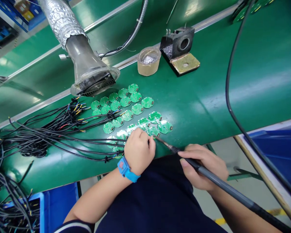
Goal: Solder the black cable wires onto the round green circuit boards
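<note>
My right hand is wrapped round the dark handle of a soldering iron. The iron's tip points up and left at the round green circuit boards, close by my left fingers. My left hand, with a blue wrist strap, is curled closed over the lower rows of boards. What its fingers pinch is hidden behind the hand. Several black cables run from the left up to the boards beside it. A circuit board lies just right of the iron's tip.
A fume extractor nozzle hangs over the upper left. A soldering iron stand with a sponge and a tape-ring cup stand at the back. Bundled cables cover the left side. The iron's black cord loops at right. A blue bin stands below.
</note>
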Action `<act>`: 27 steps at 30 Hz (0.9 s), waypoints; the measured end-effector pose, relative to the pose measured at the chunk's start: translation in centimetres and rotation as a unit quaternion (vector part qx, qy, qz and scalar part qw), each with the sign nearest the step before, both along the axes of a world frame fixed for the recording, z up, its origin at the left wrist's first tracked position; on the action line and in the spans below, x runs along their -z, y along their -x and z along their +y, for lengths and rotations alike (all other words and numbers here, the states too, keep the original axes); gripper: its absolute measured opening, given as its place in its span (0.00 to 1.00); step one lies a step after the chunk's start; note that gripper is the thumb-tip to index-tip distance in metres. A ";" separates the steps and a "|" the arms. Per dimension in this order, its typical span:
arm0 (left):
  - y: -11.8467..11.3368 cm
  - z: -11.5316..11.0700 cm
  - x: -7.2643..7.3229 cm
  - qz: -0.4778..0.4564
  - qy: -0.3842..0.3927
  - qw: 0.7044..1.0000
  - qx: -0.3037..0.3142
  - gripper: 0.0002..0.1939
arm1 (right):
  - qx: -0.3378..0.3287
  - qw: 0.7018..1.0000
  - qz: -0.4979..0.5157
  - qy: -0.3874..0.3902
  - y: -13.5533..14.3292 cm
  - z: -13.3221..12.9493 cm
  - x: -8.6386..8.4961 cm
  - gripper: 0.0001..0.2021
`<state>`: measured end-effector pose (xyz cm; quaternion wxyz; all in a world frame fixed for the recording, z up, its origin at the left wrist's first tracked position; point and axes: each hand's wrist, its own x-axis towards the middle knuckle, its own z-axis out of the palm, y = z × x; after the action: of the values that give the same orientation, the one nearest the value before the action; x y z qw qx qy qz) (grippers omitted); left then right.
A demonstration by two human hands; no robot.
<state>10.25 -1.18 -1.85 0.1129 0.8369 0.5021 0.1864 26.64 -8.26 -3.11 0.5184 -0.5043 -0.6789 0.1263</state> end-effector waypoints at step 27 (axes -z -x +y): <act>0.3 1.7 -1.0 -0.038 0.158 0.987 -0.007 0.08 | 0.001 0.999 0.036 0.019 -0.2 0.5 0.3 0.09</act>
<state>9.99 0.48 -0.89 0.2614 0.7971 0.5268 0.1372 26.80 -7.79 -3.40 0.5325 -0.5098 -0.6571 0.1570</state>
